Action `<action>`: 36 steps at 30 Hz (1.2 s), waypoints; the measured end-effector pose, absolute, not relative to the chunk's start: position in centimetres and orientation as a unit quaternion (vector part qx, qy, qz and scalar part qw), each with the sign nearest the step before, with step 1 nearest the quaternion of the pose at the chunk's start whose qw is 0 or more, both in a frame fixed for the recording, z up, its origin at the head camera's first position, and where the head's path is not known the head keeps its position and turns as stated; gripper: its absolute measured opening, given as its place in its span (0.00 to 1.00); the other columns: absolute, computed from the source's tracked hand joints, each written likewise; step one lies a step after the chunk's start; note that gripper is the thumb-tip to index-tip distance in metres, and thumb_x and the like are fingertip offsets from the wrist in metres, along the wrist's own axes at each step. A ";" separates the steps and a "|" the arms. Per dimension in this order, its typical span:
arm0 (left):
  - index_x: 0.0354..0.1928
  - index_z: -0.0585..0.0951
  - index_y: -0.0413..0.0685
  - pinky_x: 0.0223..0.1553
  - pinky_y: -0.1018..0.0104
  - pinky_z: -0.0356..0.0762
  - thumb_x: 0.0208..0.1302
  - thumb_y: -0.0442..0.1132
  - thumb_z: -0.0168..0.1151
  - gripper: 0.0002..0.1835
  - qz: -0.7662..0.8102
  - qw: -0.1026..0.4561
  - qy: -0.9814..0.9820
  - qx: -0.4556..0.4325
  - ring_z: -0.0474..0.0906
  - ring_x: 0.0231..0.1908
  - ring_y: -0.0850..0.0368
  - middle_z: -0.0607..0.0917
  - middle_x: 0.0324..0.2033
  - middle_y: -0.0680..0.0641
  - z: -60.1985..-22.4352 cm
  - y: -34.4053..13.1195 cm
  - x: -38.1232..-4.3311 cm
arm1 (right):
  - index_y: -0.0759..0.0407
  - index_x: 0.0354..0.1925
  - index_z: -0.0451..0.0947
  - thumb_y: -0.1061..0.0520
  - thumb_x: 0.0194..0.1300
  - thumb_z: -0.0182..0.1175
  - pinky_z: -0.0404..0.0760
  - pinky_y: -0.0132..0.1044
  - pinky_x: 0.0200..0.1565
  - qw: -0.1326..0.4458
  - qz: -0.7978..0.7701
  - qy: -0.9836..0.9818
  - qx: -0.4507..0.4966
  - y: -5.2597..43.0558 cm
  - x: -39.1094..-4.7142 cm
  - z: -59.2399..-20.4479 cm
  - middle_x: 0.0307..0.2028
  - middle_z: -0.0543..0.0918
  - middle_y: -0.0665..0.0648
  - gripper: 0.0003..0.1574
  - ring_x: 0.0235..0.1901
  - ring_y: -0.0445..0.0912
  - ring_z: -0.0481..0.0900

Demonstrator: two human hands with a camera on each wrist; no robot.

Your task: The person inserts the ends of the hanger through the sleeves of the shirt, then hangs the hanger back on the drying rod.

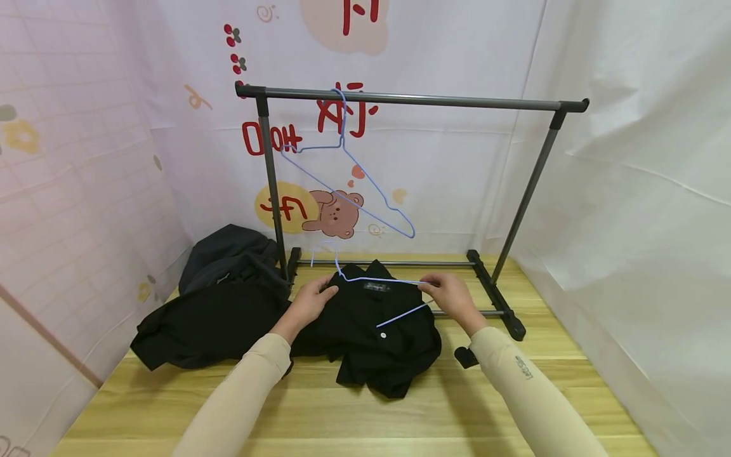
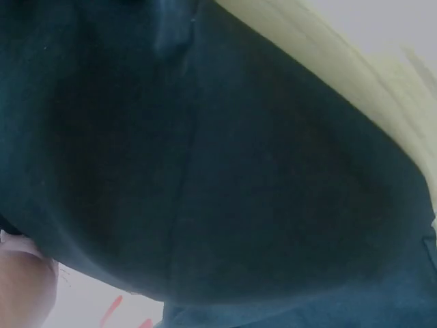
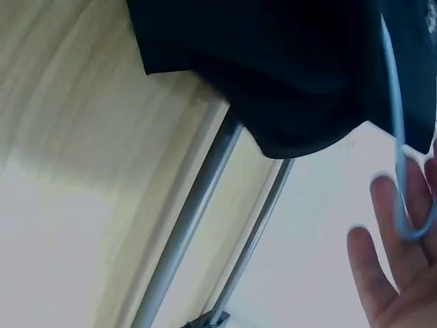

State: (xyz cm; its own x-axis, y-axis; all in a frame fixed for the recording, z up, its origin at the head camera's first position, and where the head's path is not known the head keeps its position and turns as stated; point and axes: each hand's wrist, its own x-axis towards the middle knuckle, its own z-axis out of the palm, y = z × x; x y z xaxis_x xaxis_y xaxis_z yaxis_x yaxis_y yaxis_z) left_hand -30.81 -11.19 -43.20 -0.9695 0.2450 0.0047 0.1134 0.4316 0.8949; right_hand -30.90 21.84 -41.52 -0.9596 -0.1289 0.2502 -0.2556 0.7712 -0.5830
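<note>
A black shirt (image 1: 365, 352) with a collar label and a white button hangs bunched above the table, fabric trailing to the left. My left hand (image 1: 308, 303) grips the shirt by its collar, close to the hook base of a light blue wire hanger (image 1: 388, 280). One end of this hanger is inside the shirt's neck opening. My right hand (image 1: 448, 295) pinches the hanger's right shoulder. In the right wrist view, the bent hanger end (image 3: 398, 137) lies across the fingers. Dark cloth (image 2: 225, 157) fills most of the left wrist view and hides nearly all of that hand.
A grey metal rack (image 1: 434, 99) stands at the back of the wooden table (image 1: 320, 419), with another blue hanger (image 1: 371, 178) on its bar. Dark folded clothes (image 1: 228, 260) are piled at the left. A small black piece (image 1: 465, 357) lies near the right forearm.
</note>
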 end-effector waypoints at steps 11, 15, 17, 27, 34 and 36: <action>0.54 0.75 0.37 0.48 0.55 0.74 0.80 0.40 0.46 0.15 0.587 0.041 0.805 0.076 0.78 0.42 0.48 0.82 0.44 0.40 -42.7 -12.8 -30.6 | 0.61 0.40 0.85 0.51 0.71 0.60 0.80 0.49 0.35 0.221 0.330 -0.918 -0.009 20.2 -28.6 -41.7 0.33 0.86 0.59 0.15 0.32 0.53 0.83; 0.48 0.76 0.37 0.41 0.59 0.73 0.79 0.39 0.47 0.12 0.592 0.036 0.802 0.075 0.76 0.37 0.50 0.81 0.38 0.42 -42.6 -12.9 -30.6 | 0.55 0.36 0.87 0.39 0.66 0.63 0.79 0.48 0.29 0.193 0.239 -0.951 0.035 18.1 -27.2 -42.1 0.31 0.84 0.54 0.22 0.29 0.50 0.82; 0.47 0.76 0.36 0.40 0.60 0.73 0.79 0.39 0.47 0.12 0.599 0.039 0.797 0.074 0.76 0.36 0.51 0.81 0.37 0.41 -42.6 -12.9 -30.7 | 0.54 0.39 0.87 0.35 0.62 0.66 0.79 0.47 0.28 0.176 0.184 -0.965 0.065 17.2 -26.7 -42.6 0.33 0.84 0.54 0.25 0.31 0.51 0.82; 0.54 0.75 0.37 0.48 0.57 0.74 0.80 0.41 0.45 0.16 0.617 0.091 0.774 0.108 0.78 0.41 0.52 0.82 0.43 0.43 -41.9 -14.0 -30.4 | 0.54 0.36 0.88 0.56 0.66 0.65 0.80 0.50 0.30 0.165 0.170 -0.969 0.072 20.0 -27.9 -44.0 0.33 0.88 0.54 0.06 0.32 0.53 0.84; 0.66 0.68 0.33 0.62 0.48 0.66 0.81 0.41 0.42 0.21 0.626 0.140 0.752 0.151 0.73 0.55 0.45 0.77 0.55 0.37 -42.1 -14.0 -30.5 | 0.56 0.42 0.87 0.55 0.67 0.63 0.80 0.53 0.32 0.187 0.224 -0.956 0.029 21.5 -29.0 -44.0 0.40 0.86 0.58 0.09 0.36 0.56 0.83; 0.69 0.64 0.33 0.67 0.45 0.59 0.81 0.42 0.42 0.24 0.630 0.144 0.749 0.145 0.68 0.62 0.42 0.73 0.62 0.34 -42.1 -13.9 -30.5 | 0.56 0.42 0.86 0.55 0.66 0.64 0.79 0.51 0.32 0.194 0.247 -0.948 0.040 21.0 -29.1 -44.2 0.39 0.84 0.58 0.09 0.36 0.55 0.81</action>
